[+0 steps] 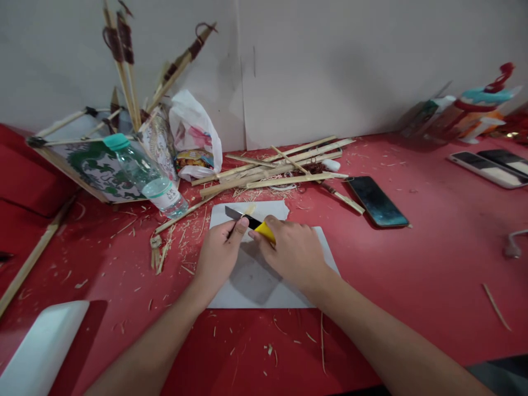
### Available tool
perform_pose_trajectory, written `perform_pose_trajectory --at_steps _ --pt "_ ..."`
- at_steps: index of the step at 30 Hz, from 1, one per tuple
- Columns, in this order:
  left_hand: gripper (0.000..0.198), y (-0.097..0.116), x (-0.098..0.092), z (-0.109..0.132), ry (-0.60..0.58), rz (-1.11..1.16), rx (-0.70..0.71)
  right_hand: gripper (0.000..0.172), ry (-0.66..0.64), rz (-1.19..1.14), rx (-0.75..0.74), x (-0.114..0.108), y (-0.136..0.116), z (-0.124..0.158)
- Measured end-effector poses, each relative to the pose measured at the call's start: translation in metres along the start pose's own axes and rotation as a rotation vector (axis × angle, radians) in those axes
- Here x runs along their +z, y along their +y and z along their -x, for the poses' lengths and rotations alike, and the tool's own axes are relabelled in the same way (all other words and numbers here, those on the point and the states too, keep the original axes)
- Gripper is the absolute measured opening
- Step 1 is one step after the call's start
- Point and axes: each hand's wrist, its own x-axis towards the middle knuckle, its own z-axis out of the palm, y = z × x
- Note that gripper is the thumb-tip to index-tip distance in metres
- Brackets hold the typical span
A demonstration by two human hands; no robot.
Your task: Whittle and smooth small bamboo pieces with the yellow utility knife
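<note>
Fingers of the right hand are curled tight around the yellow handle of a knife. The left hand has bent fingers too, and one tip presses on the dark blade end of the knife. I cannot tell if they pinch it or just push down. Both arms reach in from the bottom. The two hands meet in the middle with their backs up and their wrists low.

Under it all is a big red table. Right under the hands lies a flat white sheet. The knife rests on its far part, with the blade pointing left and away. At the back left leans a paper frame with a green picture on it. A pile of bamboo sticks lies just behind the white sheet. A clear bottle with a green cap is tilted against the paper frame. A white bag sits beside it, by the wall. A dark phone lies flat to the right of the bamboo sticks. Little wood shavings are spread near the left hand.
</note>
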Motion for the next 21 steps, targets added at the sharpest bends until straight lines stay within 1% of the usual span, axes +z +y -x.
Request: perform_pose_trajectory --at_steps 3,6,10,13,16,21 --pt "0.054 -0.002 -0.001 -0.004 -0.006 -0.051 -0.001 0.033 0.023 0.023 0.007 0.001 0.001 -0.001" --pt "0.056 -0.004 0.000 -0.007 -0.009 -0.056 0.003 0.033 0.037 0.031 0.006 0.003 0.002 -0.002" --pt "0.054 -0.003 0.001 -0.003 -0.003 -0.036 0.000 0.033 0.008 0.029 -0.014 0.004 0.002 -0.003" --pt "0.050 0.002 0.001 0.004 0.009 0.004 -0.009 0.033 -0.008 -0.008 -0.022 0.004 0.001 -0.003" --pt "0.045 0.007 0.001 0.011 -0.004 0.068 -0.010 0.034 -0.001 -0.052 -0.022 0.002 0.002 -0.004" --pt "0.039 0.008 0.004 0.012 -0.043 0.179 0.002 0.033 0.034 -0.081 -0.022 0.002 0.004 -0.004"
